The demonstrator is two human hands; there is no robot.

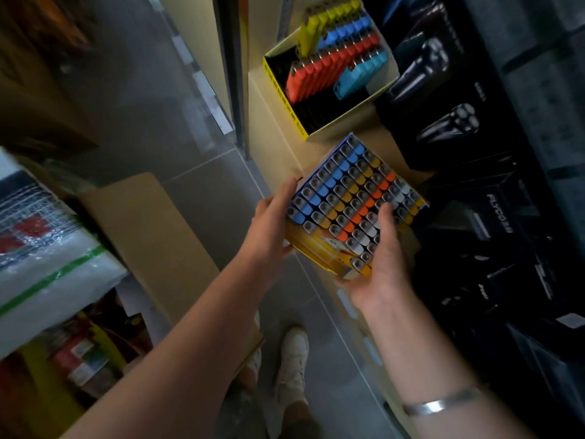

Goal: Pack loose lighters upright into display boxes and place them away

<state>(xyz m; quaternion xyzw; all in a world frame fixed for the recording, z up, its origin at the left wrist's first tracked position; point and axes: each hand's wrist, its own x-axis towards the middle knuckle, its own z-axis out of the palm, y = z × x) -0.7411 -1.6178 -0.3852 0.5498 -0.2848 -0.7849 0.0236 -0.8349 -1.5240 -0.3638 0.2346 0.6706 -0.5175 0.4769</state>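
Head view: looks steeply down past two bare forearms to a grey tiled floor (196, 128), with stock on both sides.
Far left of frame: a bundle wrapped in clear plastic (41, 248) with a green stripe, blurred; below it, red and yellow packets too blurred to identify.
Left of centre: a brown cardboard box (148, 236) stands on the floor, just beside the left forearm.
Left hand (272, 223): fingers straight, pressed flat against the left side of the full display box, thumb lower on its yellow front wall.
Full display box (319, 248): held between both hands in the middle of the frame, tilted toward the camera, above the edge of a tan carton (269, 128).
Lighters in it (348, 198): packed upright, metal tops up, in diagonal rows of blue, yellow, orange and white.
Right hand (386, 261): cups the near right corner of the box from beneath, thumb bent over the tops of the lighters.
Right wrist: a silver bracelet (440, 405).
Bottom centre: a pale shoe (292, 362) on the floor.
Upper centre-right: a second open display box (285, 90) sits on the tan carton, holding slanted lighters (335, 58) in yellow, blue, orange-red and light blue, only partly filled.
Right of frame: dark retail boxes (443, 90) showing electric shavers, stacked close beside both display boxes.
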